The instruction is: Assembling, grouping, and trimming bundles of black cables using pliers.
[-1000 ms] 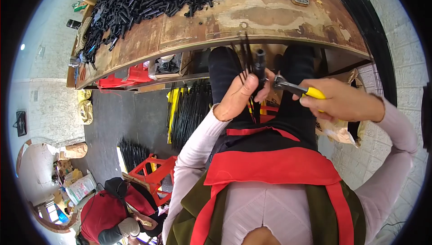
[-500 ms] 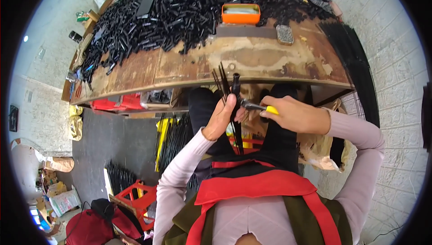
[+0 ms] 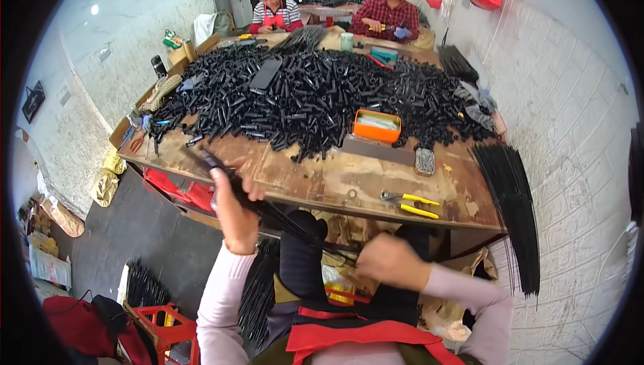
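My left hand (image 3: 236, 217) is closed around a slender bundle of black rods (image 3: 287, 223), raised over the near edge of the workbench. The bundle slants down to the right, and its upper end is smeared by motion. Near its lower end, above my lap, is my right hand (image 3: 392, 263). Its fingers are blurred, so whether they touch the rods does not show. Pliers (image 3: 419, 198) with yellow handles lie on the bench with their jaws pointing left.
A big heap of black tubular parts (image 3: 315, 96) covers the workbench (image 3: 302, 180). An orange box (image 3: 377, 127) and a small clear tray (image 3: 424, 162) sit near its front. Long black rods (image 3: 513, 211) hang over the right side. Two people work at the far end.
The pliers have gone from my right hand to the bench. My left hand has moved left and forward with the rods, now tilted. The view has lifted, showing the people beyond.
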Demonstrator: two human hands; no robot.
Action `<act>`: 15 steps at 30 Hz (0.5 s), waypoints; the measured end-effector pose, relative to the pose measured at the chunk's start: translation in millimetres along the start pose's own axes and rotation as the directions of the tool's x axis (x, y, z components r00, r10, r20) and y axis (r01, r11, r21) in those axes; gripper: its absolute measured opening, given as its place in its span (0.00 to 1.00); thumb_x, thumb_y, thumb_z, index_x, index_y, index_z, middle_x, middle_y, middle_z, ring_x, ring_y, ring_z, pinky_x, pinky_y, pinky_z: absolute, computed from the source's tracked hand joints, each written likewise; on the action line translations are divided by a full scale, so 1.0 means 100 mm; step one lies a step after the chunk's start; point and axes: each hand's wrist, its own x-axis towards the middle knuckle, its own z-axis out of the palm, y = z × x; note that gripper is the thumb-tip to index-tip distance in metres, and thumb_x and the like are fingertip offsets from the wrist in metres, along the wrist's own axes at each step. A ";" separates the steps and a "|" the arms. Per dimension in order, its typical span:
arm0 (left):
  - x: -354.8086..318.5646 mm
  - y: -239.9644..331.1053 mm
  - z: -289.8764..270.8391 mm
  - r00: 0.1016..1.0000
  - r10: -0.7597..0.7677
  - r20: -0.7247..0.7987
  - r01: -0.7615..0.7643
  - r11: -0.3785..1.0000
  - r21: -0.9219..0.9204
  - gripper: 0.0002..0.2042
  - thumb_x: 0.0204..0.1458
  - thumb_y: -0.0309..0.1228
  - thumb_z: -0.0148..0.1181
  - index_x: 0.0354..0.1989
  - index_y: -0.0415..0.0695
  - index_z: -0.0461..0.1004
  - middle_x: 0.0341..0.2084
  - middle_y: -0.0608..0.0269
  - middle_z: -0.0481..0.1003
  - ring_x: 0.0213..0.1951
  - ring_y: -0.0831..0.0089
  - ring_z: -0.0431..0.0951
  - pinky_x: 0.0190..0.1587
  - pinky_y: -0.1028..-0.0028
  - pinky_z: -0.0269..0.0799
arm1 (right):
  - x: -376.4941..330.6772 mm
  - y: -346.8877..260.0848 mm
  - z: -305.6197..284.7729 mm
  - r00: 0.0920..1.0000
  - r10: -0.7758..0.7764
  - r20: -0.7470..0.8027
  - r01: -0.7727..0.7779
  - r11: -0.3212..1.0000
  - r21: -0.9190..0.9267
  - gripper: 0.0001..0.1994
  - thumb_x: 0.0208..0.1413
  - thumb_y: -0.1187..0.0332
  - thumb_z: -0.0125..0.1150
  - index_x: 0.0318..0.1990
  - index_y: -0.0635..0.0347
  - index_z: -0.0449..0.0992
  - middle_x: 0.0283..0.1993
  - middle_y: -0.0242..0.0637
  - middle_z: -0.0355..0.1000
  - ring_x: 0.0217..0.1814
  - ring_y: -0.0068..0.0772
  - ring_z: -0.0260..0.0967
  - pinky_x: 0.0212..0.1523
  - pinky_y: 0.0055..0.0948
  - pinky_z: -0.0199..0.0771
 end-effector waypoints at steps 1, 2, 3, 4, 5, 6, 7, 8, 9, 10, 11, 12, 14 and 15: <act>0.01 0.04 0.00 1.000 0.008 0.008 -0.007 0.995 -0.103 0.26 0.64 0.55 0.43 0.47 0.39 0.68 0.21 0.70 0.60 0.23 0.77 0.59 0.31 0.75 0.60 | -0.07 -0.15 0.16 0.974 0.104 0.200 -0.196 0.824 0.531 0.13 0.53 0.64 0.65 0.42 0.60 0.77 0.42 0.41 0.75 0.44 0.44 0.73 0.43 0.36 0.76; 0.03 0.02 -0.06 0.999 -0.009 0.043 0.019 0.972 -0.236 0.26 0.64 0.54 0.43 0.45 0.39 0.68 0.23 0.68 0.61 0.25 0.76 0.60 0.33 0.75 0.60 | -0.09 -0.36 0.21 0.884 0.257 0.391 -0.461 0.338 0.821 0.14 0.54 0.70 0.63 0.47 0.61 0.74 0.46 0.43 0.74 0.44 0.40 0.74 0.41 0.34 0.78; -0.01 -0.04 -0.12 0.998 0.009 0.059 0.008 0.959 -0.285 0.25 0.64 0.54 0.44 0.41 0.39 0.68 0.23 0.68 0.61 0.26 0.75 0.60 0.34 0.74 0.61 | -0.08 -0.51 0.20 0.750 0.244 0.614 -0.552 -0.281 0.785 0.16 0.55 0.76 0.60 0.52 0.62 0.70 0.50 0.45 0.72 0.43 0.37 0.75 0.40 0.32 0.79; -0.07 -0.16 -0.12 0.999 -0.022 0.050 0.038 0.939 -0.342 0.23 0.64 0.51 0.45 0.40 0.39 0.67 0.23 0.67 0.61 0.26 0.75 0.61 0.34 0.74 0.62 | -0.13 -0.47 0.17 0.755 0.249 0.607 -0.551 -0.262 0.792 0.16 0.55 0.76 0.60 0.52 0.62 0.70 0.50 0.45 0.72 0.43 0.37 0.75 0.40 0.32 0.79; -0.17 -0.32 -0.11 0.998 -0.052 0.041 0.064 0.916 -0.396 0.21 0.64 0.49 0.45 0.38 0.39 0.67 0.23 0.67 0.62 0.27 0.74 0.63 0.35 0.74 0.63 | -0.21 -0.40 0.10 0.762 0.463 0.453 -0.315 -0.346 0.884 0.21 0.55 0.76 0.61 0.57 0.61 0.66 0.53 0.48 0.70 0.45 0.38 0.75 0.39 0.33 0.81; -0.25 -0.54 -0.17 0.995 -0.090 0.041 0.099 0.907 -0.409 0.22 0.64 0.50 0.44 0.38 0.39 0.67 0.25 0.64 0.64 0.28 0.71 0.65 0.37 0.71 0.65 | -0.27 -0.35 0.03 0.690 0.659 0.299 -0.049 -0.369 0.928 0.27 0.54 0.76 0.61 0.62 0.60 0.62 0.56 0.50 0.69 0.46 0.39 0.76 0.39 0.34 0.83; -0.34 -0.79 -0.20 0.990 -0.136 0.046 0.143 0.896 -0.419 0.23 0.64 0.51 0.43 0.37 0.38 0.66 0.26 0.62 0.66 0.30 0.69 0.67 0.39 0.69 0.66 | -0.33 -0.39 -0.13 0.578 0.816 -0.033 0.040 0.011 0.999 0.23 0.53 0.80 0.60 0.57 0.60 0.65 0.52 0.51 0.70 0.39 0.37 0.77 0.32 0.31 0.82; -0.45 -0.98 -0.14 0.957 -0.285 0.060 0.271 0.797 -0.540 0.25 0.64 0.52 0.41 0.38 0.37 0.67 0.29 0.58 0.68 0.33 0.65 0.70 0.44 0.66 0.68 | -0.58 -0.27 -0.22 0.542 0.822 -0.176 -0.154 0.303 0.941 0.19 0.52 0.80 0.59 0.52 0.60 0.66 0.48 0.47 0.70 0.33 0.34 0.76 0.29 0.26 0.81; -0.56 -1.17 -0.07 0.902 -0.423 0.092 0.378 0.666 -0.644 0.27 0.64 0.54 0.40 0.39 0.36 0.67 0.31 0.55 0.71 0.36 0.61 0.72 0.48 0.62 0.69 | -0.64 -0.31 -0.34 0.371 0.883 -0.287 0.067 0.282 0.957 0.16 0.52 0.82 0.55 0.48 0.60 0.66 0.43 0.44 0.70 0.29 0.29 0.73 0.25 0.22 0.78; -0.66 -1.36 -0.01 0.856 -0.501 0.123 0.468 0.654 -0.594 0.29 0.64 0.55 0.37 0.41 0.35 0.67 0.33 0.53 0.72 0.40 0.58 0.73 0.54 0.60 0.68 | -0.74 -0.33 -0.53 0.313 0.906 -0.285 0.041 0.287 0.957 0.15 0.52 0.82 0.54 0.47 0.61 0.66 0.43 0.42 0.70 0.28 0.28 0.73 0.24 0.21 0.76; -0.74 -1.57 0.01 0.800 -0.580 0.150 0.559 0.631 -0.539 0.31 0.64 0.56 0.35 0.42 0.34 0.67 0.36 0.50 0.73 0.43 0.56 0.73 0.59 0.57 0.67 | -0.84 -0.33 -0.68 0.248 0.904 -0.347 0.028 0.352 0.936 0.14 0.52 0.82 0.53 0.46 0.61 0.66 0.43 0.42 0.69 0.27 0.27 0.72 0.23 0.21 0.74; -0.75 -1.87 -0.12 0.734 -0.657 0.171 0.597 0.505 -0.623 0.31 0.64 0.56 0.34 0.44 0.33 0.67 0.39 0.48 0.73 0.46 0.54 0.73 0.61 0.56 0.64 | -0.91 -0.33 -0.79 0.190 0.894 -0.405 0.012 0.411 0.912 0.13 0.52 0.82 0.53 0.45 0.61 0.66 0.42 0.41 0.69 0.26 0.26 0.70 0.22 0.21 0.73; -0.68 -2.32 -0.31 0.660 -0.722 0.206 0.615 0.363 -0.700 0.32 0.64 0.56 0.33 0.45 0.32 0.66 0.41 0.45 0.73 0.49 0.52 0.72 0.64 0.55 0.62 | -0.99 -0.40 -1.08 0.122 0.883 -0.453 -0.018 0.459 0.888 0.15 0.46 0.84 0.52 0.43 0.62 0.66 0.40 0.40 0.69 0.24 0.27 0.69 0.22 0.22 0.72; -0.67 -2.44 -0.35 0.554 -0.821 0.137 0.639 0.314 -0.702 0.32 0.65 0.55 0.31 0.46 0.32 0.66 0.42 0.45 0.73 0.49 0.52 0.72 0.64 0.55 0.62 | -1.00 -0.47 -1.17 0.051 0.865 -0.499 -0.049 0.501 0.864 0.17 0.40 0.86 0.51 0.41 0.63 0.67 0.37 0.40 0.69 0.23 0.28 0.68 0.21 0.22 0.71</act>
